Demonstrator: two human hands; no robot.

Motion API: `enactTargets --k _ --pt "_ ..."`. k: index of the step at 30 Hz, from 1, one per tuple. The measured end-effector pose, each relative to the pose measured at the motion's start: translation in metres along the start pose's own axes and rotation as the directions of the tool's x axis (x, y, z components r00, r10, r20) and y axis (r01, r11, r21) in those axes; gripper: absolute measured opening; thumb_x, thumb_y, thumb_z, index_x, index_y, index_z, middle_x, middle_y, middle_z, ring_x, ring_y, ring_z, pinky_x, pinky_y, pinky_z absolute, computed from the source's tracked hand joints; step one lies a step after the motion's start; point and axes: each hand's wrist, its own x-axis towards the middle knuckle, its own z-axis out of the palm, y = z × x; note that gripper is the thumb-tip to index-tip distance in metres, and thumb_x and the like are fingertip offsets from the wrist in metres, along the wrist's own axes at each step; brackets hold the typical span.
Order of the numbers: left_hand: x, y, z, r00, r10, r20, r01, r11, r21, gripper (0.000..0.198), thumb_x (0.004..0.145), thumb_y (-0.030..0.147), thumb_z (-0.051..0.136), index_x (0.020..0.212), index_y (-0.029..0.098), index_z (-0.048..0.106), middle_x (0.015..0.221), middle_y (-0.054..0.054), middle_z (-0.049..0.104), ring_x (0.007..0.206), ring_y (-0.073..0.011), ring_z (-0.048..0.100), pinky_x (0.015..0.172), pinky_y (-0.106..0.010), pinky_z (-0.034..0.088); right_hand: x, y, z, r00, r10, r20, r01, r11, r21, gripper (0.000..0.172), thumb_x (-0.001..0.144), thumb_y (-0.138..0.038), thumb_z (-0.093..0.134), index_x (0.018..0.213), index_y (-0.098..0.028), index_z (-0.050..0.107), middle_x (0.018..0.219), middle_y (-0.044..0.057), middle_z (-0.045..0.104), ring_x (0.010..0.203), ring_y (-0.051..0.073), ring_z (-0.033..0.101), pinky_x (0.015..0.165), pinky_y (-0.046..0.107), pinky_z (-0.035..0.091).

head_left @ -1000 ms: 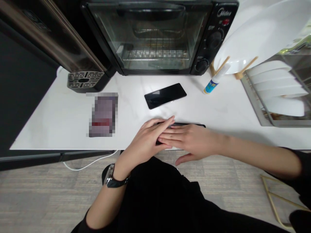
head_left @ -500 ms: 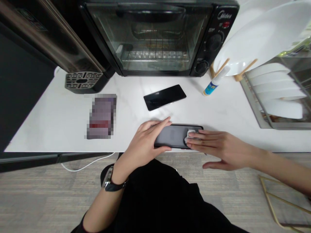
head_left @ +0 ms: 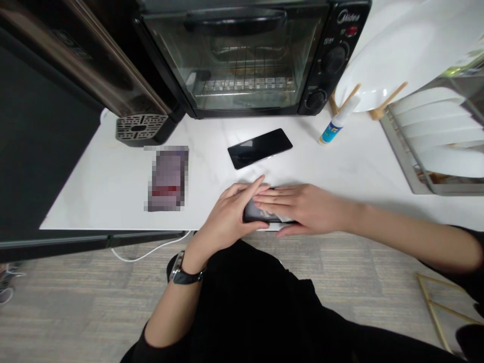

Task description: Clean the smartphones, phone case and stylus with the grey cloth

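A dark phone (head_left: pixel 257 214) lies at the front edge of the white counter (head_left: pixel 113 191). My left hand (head_left: pixel 230 218) grips its left end, thumb below and fingers curled over the top. My right hand (head_left: pixel 304 208) lies flat across the rest of it, fingers stretched out and pointing left, overlapping my left fingertips. A bit of white cloth or wipe (head_left: pixel 284 220) shows under my right palm. Most of the phone is hidden by both hands.
A second black phone (head_left: pixel 260 147) lies screen-up farther back. A blurred-out flat item (head_left: pixel 168 177) lies to the left. Behind stand a toaster oven (head_left: pixel 245 55) and a machine's drip tray (head_left: pixel 141 126). A small spray bottle (head_left: pixel 336 123), a plate (head_left: pixel 397 55) and a dish rack (head_left: pixel 442 146) are at the right.
My right hand slid right along the dark phone, baring it and a white wipe under the fingertips, then slid back left over it. My left hand kept its hold.
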Motion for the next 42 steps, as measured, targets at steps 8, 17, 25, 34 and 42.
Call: enactTargets --k 8,17,25,34,42 --pt "0.000 0.007 0.002 1.000 -0.015 -0.013 0.015 0.999 0.039 0.113 0.087 0.034 0.087 0.171 0.036 0.011 0.160 -0.002 0.056 0.135 -0.0287 0.050 0.118 -0.048 0.042 -0.084 -0.011 -0.017 0.985 0.169 -0.035 -0.171 0.985 -0.040 0.082 0.102 -0.050 0.064 0.169 -0.019 0.028 0.166 0.013 0.047 0.151 0.028 0.050 0.130 0.053 0.036" --pt "-0.002 0.006 -0.003 0.999 0.020 0.027 -0.019 0.999 -0.029 0.108 0.091 0.034 0.082 0.171 0.039 0.010 0.160 -0.002 0.057 0.140 -0.0271 0.050 0.117 -0.046 0.043 -0.045 -0.040 -0.008 0.995 0.097 0.023 -0.100 0.967 0.235 0.086 0.096 -0.051 0.073 0.167 -0.019 0.035 0.162 0.014 0.054 0.148 0.028 0.055 0.129 0.049 0.039" --pt "-0.002 0.001 -0.004 0.999 0.051 0.019 -0.049 0.997 -0.060 0.108 0.088 0.040 0.085 0.170 0.040 0.015 0.157 -0.005 0.060 0.136 -0.0275 0.053 0.115 -0.049 0.046 0.013 -0.012 0.005 1.000 0.007 0.019 -0.009 0.996 0.093 0.083 0.099 -0.064 0.061 0.158 -0.009 0.043 0.155 0.022 0.059 0.149 0.034 0.053 0.126 0.054 0.041" --pt "-0.004 0.003 0.002 0.998 0.056 -0.007 -0.056 0.998 0.031 0.111 0.088 0.044 0.083 0.171 0.041 0.009 0.159 -0.002 0.057 0.139 -0.0281 0.049 0.119 -0.049 0.040 -0.059 -0.015 -0.013 0.985 0.174 -0.001 -0.174 0.981 -0.083 0.092 0.100 -0.064 0.059 0.168 -0.011 0.025 0.160 0.023 0.053 0.143 0.033 0.060 0.127 0.059 0.039" --pt "-0.004 0.002 0.003 0.999 0.052 -0.005 -0.052 0.998 0.045 0.114 0.087 0.043 0.085 0.171 0.038 0.009 0.160 -0.001 0.057 0.138 -0.0275 0.049 0.120 -0.046 0.039 -0.076 -0.037 -0.013 0.987 0.157 -0.022 -0.154 0.982 0.106 0.076 0.105 -0.024 0.052 0.171 -0.015 0.016 0.171 0.014 0.040 0.149 0.024 0.054 0.123 0.045 0.048"
